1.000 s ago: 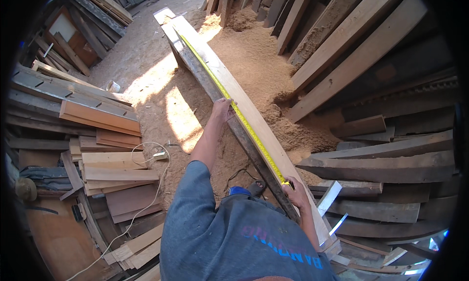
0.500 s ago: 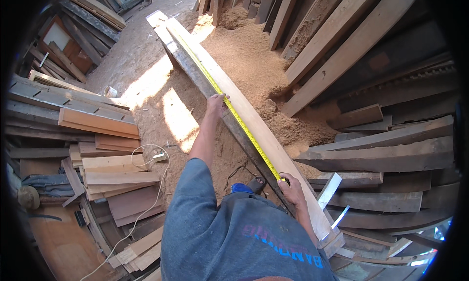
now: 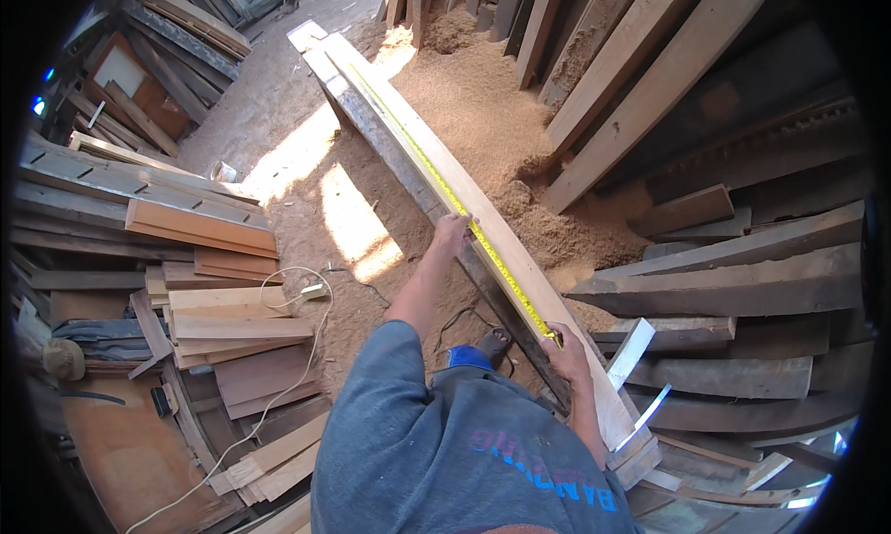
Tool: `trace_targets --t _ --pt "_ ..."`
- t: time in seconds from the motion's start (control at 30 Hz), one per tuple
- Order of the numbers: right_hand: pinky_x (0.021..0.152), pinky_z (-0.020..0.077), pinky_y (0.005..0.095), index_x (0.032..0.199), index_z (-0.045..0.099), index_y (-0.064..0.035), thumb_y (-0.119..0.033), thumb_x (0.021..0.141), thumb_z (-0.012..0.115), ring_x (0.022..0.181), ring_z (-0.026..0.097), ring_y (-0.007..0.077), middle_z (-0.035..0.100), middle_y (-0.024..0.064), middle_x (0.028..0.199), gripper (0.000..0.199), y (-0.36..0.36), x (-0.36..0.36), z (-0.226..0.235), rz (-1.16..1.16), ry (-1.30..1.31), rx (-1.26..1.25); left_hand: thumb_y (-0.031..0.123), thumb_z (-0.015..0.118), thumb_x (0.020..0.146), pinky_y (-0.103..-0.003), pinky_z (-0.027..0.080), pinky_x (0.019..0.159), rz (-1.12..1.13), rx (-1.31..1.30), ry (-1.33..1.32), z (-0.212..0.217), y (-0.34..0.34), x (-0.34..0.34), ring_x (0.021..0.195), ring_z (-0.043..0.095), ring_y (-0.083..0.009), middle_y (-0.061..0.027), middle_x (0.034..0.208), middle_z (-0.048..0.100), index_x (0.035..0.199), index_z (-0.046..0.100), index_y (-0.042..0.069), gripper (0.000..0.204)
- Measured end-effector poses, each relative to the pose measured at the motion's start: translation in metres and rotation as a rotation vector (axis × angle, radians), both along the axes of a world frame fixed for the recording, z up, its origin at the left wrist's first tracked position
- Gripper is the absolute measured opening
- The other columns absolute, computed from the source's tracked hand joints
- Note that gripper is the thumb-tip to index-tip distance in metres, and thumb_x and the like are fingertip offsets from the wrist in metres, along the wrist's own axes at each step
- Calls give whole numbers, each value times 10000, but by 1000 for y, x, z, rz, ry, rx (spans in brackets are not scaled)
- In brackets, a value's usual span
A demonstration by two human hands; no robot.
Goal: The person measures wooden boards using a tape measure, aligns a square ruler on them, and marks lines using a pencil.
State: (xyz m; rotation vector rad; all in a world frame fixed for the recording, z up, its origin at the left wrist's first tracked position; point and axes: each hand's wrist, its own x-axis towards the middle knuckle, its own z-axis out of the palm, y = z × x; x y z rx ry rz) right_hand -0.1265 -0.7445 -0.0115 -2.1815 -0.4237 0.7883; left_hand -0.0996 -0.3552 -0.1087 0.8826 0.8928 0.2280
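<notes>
- The long pale plank (image 3: 436, 172) runs diagonally from the person's right side up toward the far floor, lying on a darker grey beam (image 3: 399, 167).
- A yellow tape measure (image 3: 455, 200) stretches straight along the plank's top face, thin and taut.
- Left hand (image 3: 452, 230) presses the tape flat against the plank, fingers spread.
- Right hand (image 3: 566, 347) pinches the tape's near end on the plank.
- Sawdust (image 3: 483, 98) is heaped beside it, stacked boards (image 3: 223, 321) on the left.
</notes>
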Motion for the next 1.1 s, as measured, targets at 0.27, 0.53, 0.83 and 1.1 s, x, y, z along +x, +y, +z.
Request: trace_targets --t 0.27,0.53,0.83,1.1 --pt "971 484 417 1282 620 -111 -305 742 756 1096 624 354 661 207 1168 590 -172 -11 -38 -90 -19 -91 82 632 948 -419 595 675 -186 -189 0 -43 -92 -15 723 602 -233 -93 848 596 1086 541 27 174" --pt "990 478 429 1282 653 -190 -265 708 748 1127 598 369 615 238 1206 587 -335 -54 -49 -354 42 -415 88 652 942 -421 602 759 -335 -119 132 -59 -160 13 825 645 -265 -134 1002 638 1126 539 17 228" --pt "1011 470 412 1278 666 -176 -236 707 731 1148 585 353 614 200 1260 578 -385 -73 -48 -425 22 -512 144 629 969 -415 601 723 -351 43 165 -62 -166 -1 826 676 -284 -164 998 642 1116 520 18 223" --pt "1046 428 485 1272 660 -257 -216 681 719 1238 536 328 601 118 1284 595 -400 -82 -72 -461 6 -462 172 630 976 -362 600 603 -346 154 197 -60 -177 4 762 700 -279 -175 954 654 1099 515 6 236"
